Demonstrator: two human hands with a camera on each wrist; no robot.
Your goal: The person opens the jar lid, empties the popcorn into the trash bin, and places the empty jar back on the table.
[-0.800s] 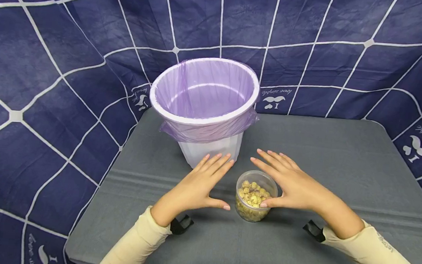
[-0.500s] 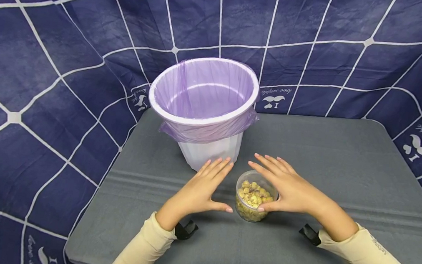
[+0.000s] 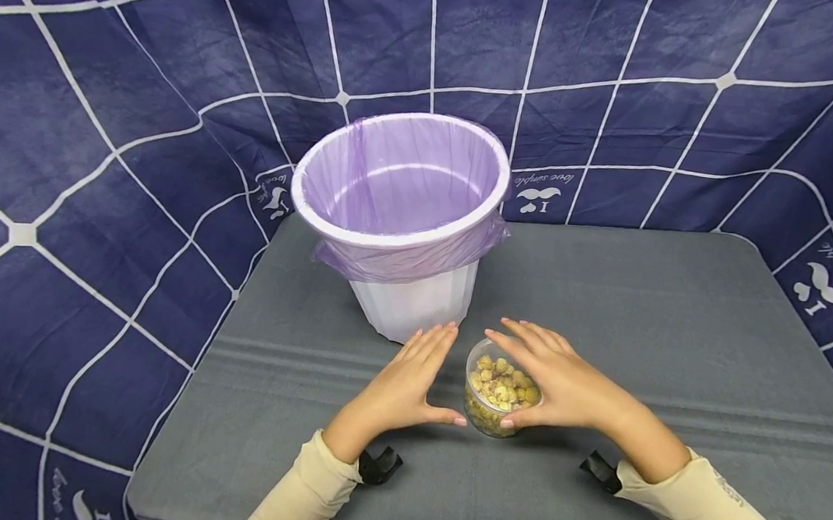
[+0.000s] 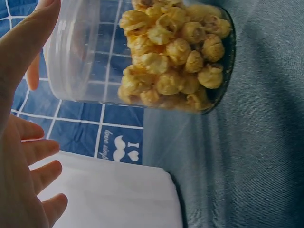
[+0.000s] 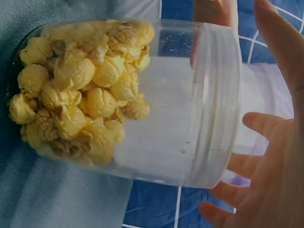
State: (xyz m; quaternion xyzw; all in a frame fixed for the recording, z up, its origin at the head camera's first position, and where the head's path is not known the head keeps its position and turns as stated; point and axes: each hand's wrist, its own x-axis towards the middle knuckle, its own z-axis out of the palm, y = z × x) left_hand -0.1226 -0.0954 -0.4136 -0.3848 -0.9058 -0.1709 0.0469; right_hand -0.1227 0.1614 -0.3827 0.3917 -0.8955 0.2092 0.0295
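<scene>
A clear plastic jar [image 3: 480,406] of yellow caramel popcorn [image 5: 71,90] stands upright on the grey table, its top uncovered. It is filled a bit over halfway. My left hand [image 3: 399,392] hovers just left of the jar, fingers extended and thumb pointing toward it. From the right, my right hand [image 3: 569,389] reaches over the jar's rim, thumb in front and fingers behind, overlapping it in the head view. Both wrist views show relaxed fingers spread around the upper part of the jar, with neither hand gripping it.
Behind the left hand stands a white bin [image 3: 413,301] with a purple liner bag [image 3: 400,192] folded over its rim. The grey table [image 3: 650,313] is enclosed by a blue cloth [image 3: 630,31] with white grid lines at the back and sides.
Both hands have moved slightly nearer to the person and closer together, narrowing in on the jar. The jar and bin have stayed in place.
</scene>
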